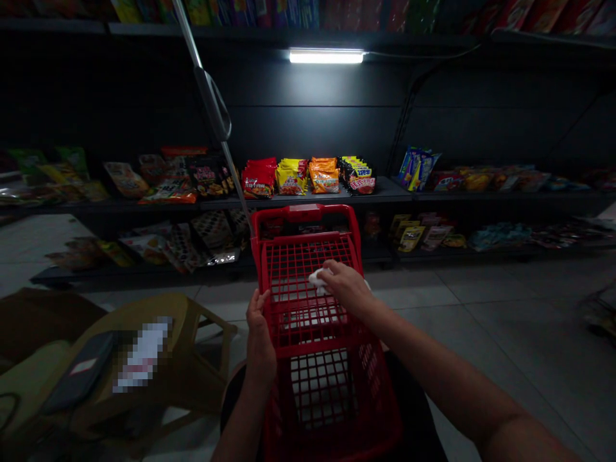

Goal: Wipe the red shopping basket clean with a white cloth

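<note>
A red plastic shopping basket (pixel 308 218) with a wire-like mesh stands in front of me, its near end low between my knees. My left hand (pixel 258 335) grips the basket's left rim, fingers curled over the edge. My right hand (pixel 342 287) lies over the mesh on the far part of the basket, pressing a crumpled white cloth or tissue (pixel 317 281) against it. The cloth is partly hidden under my fingers. A long silver pull handle (pixel 212 102) rises from the basket's far left corner.
Low dark shelves ahead hold instant noodle packets (pixel 308 176) and snack bags, lit by a strip lamp (pixel 326 56). To my left stands a tan plastic stool (pixel 192 359) bearing a dark pouch (pixel 79 372) and a pixelated item. The floor is pale tile.
</note>
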Available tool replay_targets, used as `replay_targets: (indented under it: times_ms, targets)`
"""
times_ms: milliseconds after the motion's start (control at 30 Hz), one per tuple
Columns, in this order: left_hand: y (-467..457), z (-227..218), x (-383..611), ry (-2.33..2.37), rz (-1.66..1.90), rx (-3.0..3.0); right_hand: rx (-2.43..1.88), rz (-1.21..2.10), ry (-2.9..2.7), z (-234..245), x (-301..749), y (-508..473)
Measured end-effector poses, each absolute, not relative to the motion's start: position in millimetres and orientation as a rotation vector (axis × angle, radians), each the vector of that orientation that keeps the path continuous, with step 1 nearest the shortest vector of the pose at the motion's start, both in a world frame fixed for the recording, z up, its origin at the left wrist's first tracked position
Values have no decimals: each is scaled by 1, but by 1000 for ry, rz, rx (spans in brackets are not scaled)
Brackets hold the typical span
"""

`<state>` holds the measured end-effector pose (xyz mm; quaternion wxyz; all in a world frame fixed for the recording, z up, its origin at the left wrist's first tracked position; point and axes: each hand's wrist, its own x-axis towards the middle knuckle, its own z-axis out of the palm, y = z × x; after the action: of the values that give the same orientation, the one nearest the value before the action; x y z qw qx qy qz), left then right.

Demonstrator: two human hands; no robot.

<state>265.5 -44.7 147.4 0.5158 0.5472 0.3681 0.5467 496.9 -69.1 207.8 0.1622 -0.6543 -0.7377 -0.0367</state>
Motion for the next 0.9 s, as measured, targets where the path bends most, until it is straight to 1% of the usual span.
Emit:
replay_targets:
  times_ms: [100,167,333,433,567,767,833,900]
  targets:
    - [-44,148,265,891,1315,1288,-2033,-86,-1987,216,500,-49]
    - [-45,148,265,891,1312,1287,-2046,-26,-2024,220,490,-59]
    - [-46,146,263,873,1307,1304,-1877,192,-2309,220,465,-130]
    - [-45,143,264,854,1329,1305,-1865,288,-2314,220,470,-163]
    - [-42,137,266,826,1360,1297,-1971,244,-2182,222,464,-165]
    - [-37,139,265,889,1362,1320,-1633,93,-2361,218,386,-122]
    - [-39,141,264,888,1341,1326,-1640,102,-2359,215,387,-121]
    - [-41,143,263,864,1332,1324,-1727,179,-2316,213,412,-132]
